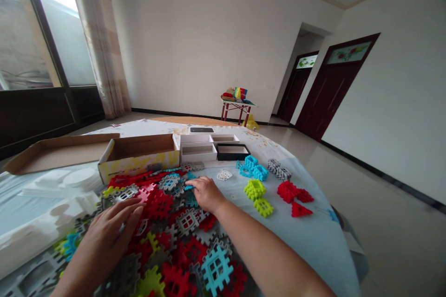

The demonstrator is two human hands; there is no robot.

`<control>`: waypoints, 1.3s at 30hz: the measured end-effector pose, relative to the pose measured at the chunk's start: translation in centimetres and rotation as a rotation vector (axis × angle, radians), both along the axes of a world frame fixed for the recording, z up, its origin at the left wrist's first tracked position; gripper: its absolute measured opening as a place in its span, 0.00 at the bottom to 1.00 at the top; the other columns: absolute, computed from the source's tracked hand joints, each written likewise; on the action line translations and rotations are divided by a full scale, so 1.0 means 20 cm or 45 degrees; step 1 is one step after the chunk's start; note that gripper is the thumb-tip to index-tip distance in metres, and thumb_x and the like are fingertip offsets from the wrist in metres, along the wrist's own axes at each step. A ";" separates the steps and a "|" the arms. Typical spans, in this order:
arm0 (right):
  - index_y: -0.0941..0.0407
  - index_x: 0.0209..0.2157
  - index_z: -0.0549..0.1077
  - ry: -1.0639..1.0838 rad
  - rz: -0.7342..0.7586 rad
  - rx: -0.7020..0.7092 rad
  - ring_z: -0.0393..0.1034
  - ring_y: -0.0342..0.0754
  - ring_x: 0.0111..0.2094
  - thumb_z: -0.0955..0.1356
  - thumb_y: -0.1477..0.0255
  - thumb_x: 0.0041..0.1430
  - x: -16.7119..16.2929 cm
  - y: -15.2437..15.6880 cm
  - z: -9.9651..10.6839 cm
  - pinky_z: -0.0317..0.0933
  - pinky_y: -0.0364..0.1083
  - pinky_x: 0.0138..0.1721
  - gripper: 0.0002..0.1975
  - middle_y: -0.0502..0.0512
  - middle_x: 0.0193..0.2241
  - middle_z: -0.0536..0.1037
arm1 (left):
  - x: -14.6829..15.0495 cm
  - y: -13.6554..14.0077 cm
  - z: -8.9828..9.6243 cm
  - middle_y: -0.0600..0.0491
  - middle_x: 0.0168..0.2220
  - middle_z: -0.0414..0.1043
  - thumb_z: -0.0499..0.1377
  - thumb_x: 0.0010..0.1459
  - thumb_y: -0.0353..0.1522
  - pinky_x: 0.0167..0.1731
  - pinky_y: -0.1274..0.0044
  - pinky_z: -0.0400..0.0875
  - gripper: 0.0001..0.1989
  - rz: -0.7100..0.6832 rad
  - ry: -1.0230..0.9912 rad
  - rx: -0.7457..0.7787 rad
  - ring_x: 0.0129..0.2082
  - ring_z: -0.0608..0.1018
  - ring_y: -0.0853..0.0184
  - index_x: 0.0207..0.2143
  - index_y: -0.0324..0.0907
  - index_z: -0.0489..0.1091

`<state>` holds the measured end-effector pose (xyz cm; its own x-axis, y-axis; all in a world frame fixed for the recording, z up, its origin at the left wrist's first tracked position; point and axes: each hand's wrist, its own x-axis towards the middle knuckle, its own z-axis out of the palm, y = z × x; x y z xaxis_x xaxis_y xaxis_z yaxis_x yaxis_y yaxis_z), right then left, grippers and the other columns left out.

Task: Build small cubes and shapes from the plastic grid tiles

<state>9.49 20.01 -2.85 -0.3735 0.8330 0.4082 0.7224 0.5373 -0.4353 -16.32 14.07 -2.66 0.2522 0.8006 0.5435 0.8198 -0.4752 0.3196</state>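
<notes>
A heap of flat plastic interlocking building pieces with notched edges, in red, grey, blue and green, covers the near part of the table. My left hand [116,222] lies over the heap's left side, its fingers stretched out beside red and grey pieces [126,192]. Toward the far side of the heap, my right hand [207,193] has its thumb and fingers closed on a small blue building piece [189,187], mostly hidden by the fingers. Close to my right forearm lie a grey window piece [188,221] and a blue window piece [218,267].
Sorted groups of green [255,189], red [294,192], blue [256,167] and grey pieces [278,169] stand at right. Behind are an open cardboard box [139,167], small white boxes [198,152] and a black tray [232,151]. White plastic parts [66,183] lie at left.
</notes>
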 end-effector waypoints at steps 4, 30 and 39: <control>0.54 0.50 0.67 0.256 -0.117 -0.023 0.69 0.47 0.44 0.62 0.73 0.57 0.11 -0.11 0.08 0.61 0.45 0.47 0.18 0.54 0.43 0.75 | 0.00 0.01 -0.01 0.52 0.46 0.73 0.47 0.56 0.47 0.48 0.71 0.66 0.20 -0.004 -0.005 0.011 0.45 0.74 0.63 0.41 0.49 0.71; 0.53 0.42 0.73 -0.322 -0.584 -0.102 0.67 0.51 0.45 0.61 0.72 0.58 0.52 -0.13 0.17 0.58 0.47 0.45 0.14 0.56 0.39 0.77 | -0.03 0.05 -0.08 0.53 0.48 0.71 0.46 0.56 0.48 0.49 0.69 0.65 0.20 -0.078 -0.045 0.064 0.47 0.72 0.61 0.42 0.51 0.70; 0.52 0.34 0.74 -0.623 -0.813 -0.387 0.63 0.57 0.49 0.64 0.77 0.54 0.71 0.16 0.14 0.54 0.57 0.47 0.09 0.57 0.35 0.77 | -0.04 0.05 -0.08 0.54 0.48 0.71 0.47 0.56 0.48 0.48 0.70 0.66 0.19 -0.047 -0.012 0.074 0.46 0.73 0.62 0.41 0.52 0.70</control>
